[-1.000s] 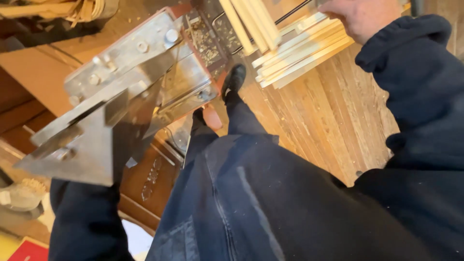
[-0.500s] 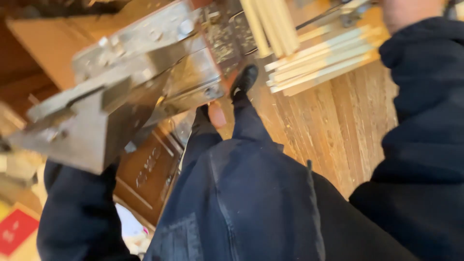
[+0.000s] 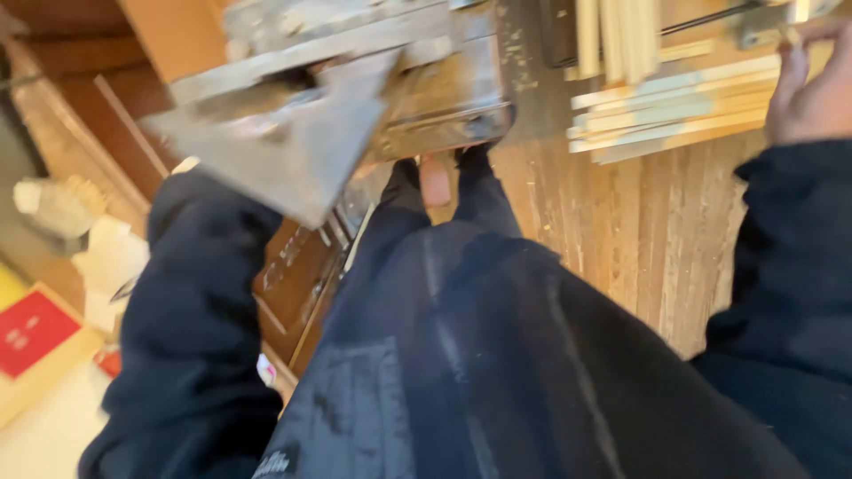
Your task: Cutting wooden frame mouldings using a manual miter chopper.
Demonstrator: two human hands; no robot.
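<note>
A grey metal tool (image 3: 355, 98) with a triangular plate fills the upper middle, blurred. My left sleeve (image 3: 191, 293) rises to its underside; my left hand is hidden behind the tool. My right hand (image 3: 812, 89) is at the top right, fingers curled beside a small metal part (image 3: 761, 27) at the frame edge. Whether it grips that part is unclear. Just left of that hand lies a stack of pale wooden strips (image 3: 666, 102), and more strips (image 3: 617, 35) stand above it.
My dark trousers (image 3: 497, 355) and dark shoes (image 3: 475, 160) fill the centre over a wooden plank floor (image 3: 639, 239). Brown wooden furniture (image 3: 297, 275) stands at the left. A red flat thing (image 3: 31, 328) and white crumpled items (image 3: 98, 257) lie at the lower left.
The view has swung: the metal tool has shifted right and up in the frame. My right hand has come into view at the top right, by the wooden strips.
</note>
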